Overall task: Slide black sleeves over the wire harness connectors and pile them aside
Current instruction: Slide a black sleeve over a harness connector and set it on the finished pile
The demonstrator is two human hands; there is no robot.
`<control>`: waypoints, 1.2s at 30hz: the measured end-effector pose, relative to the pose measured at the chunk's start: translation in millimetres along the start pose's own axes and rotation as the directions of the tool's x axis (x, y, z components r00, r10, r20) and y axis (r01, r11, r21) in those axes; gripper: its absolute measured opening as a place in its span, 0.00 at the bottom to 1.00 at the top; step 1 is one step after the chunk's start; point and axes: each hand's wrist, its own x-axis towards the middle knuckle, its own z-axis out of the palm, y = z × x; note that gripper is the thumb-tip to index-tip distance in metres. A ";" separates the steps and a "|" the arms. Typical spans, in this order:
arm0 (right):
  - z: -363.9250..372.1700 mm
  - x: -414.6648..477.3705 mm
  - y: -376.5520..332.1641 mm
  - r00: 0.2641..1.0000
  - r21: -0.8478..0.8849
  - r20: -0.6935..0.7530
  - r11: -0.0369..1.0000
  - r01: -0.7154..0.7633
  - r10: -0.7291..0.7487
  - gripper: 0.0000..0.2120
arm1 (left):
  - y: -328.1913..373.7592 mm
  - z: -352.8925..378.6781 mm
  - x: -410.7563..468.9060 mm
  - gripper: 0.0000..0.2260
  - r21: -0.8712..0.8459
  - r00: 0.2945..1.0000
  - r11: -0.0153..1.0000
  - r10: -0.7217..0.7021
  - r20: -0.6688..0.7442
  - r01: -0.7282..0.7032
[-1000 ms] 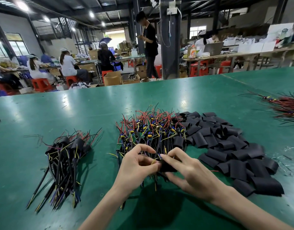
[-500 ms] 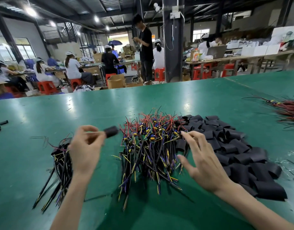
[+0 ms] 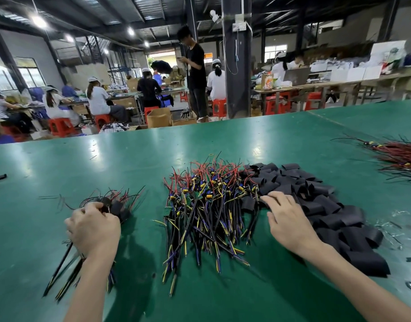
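ok so the left grip [image 3: 93,230] is down on the green surface [image 3: 199,140] with its fingers curled in, clamped round a sleeved harness [image 3: 105,202] right at the top of the pile of sleeved harnesses [image 3: 124,213]. That pile sits under and just past this grip, and its wire tails stick out back toward the person's forearm. The right grip [image 3: 290,225] is apart and flat, palm down, holding nothing. Its fingertips [image 3: 273,201] rest on the near-left edge of the heap of black sleeves [image 3: 327,205], which spreads out under and to the right of this grip. Between the two grips sits the heap of bare harnesses [image 3: 211,205], a messy fan of red, blue, yellow and black wires with little yellow and blue connectors on the far side. It touches the sleeve heap just left of the right grip's fingertips. Well off to the right of the right grip lies a separate bundle of red wires [image 3: 399,159], and way out left of the left grip there's a stray black piece [image 3: 0,176] on the surface. Beyond the surface, other workers [image 3: 100,101] sit on red stools [image 3: 60,126] at benches, plus a cardboard box [image 3: 159,117] on the floor.
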 end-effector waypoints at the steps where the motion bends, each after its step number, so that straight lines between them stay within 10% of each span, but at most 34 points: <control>1: 4.0 1.7 -1.5 0.998 -0.005 0.023 0.999 0.052 -0.052 0.21 | 2.9 0.5 -2.5 0.13 0.008 1.000 1.000 0.006 -0.026 -0.005; 5: 23.1 6.5 -8.7 0.965 -0.038 0.170 0.977 0.208 -0.199 0.23 | 21.3 7.8 -21.0 0.12 -0.062 0.968 0.966 0.248 -0.025 -0.249; 12: 28.8 6.9 -4.0 0.965 -0.095 0.150 0.969 0.230 -0.214 0.26 | 52.7 29.8 -82.5 0.07 -0.390 0.715 0.740 0.656 0.242 -0.548; 31: 28.6 6.6 -6.6 0.979 -0.001 0.075 0.981 0.192 -0.191 0.15 | 65.4 4.9 -51.9 0.08 -0.454 0.801 0.796 0.545 0.248 -0.401; 34: 26.6 5.3 -8.0 0.982 -0.026 0.035 0.982 0.189 -0.188 0.13 | 52.6 -5.9 -32.8 0.13 -0.382 0.754 0.872 0.466 0.463 -0.306; 36: 25.3 5.1 -9.8 0.982 -0.042 0.015 0.981 0.188 -0.188 0.11 | 41.4 -9.7 -22.9 0.15 -0.229 0.604 0.940 0.339 0.721 -0.254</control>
